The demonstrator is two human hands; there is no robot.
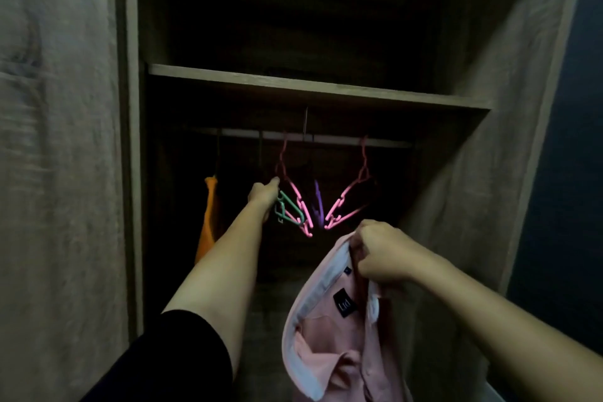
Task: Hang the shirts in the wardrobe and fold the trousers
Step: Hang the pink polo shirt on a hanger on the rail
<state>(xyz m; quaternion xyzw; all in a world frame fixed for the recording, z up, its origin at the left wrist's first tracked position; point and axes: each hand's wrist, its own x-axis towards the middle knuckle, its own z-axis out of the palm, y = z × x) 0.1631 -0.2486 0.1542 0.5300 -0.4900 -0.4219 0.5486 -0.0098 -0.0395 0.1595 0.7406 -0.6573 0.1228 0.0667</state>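
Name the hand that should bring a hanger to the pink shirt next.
Left. The left hand is already among the hangers and appears to hold the green hanger. The right hand is busy: its grip is on the pink shirt at the collar, lower down.

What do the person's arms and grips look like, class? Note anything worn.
The left arm wears a black sleeve on the upper arm; its forearm is bare. The right arm shows no sleeve. The left grip and right grip show no glove or watch.
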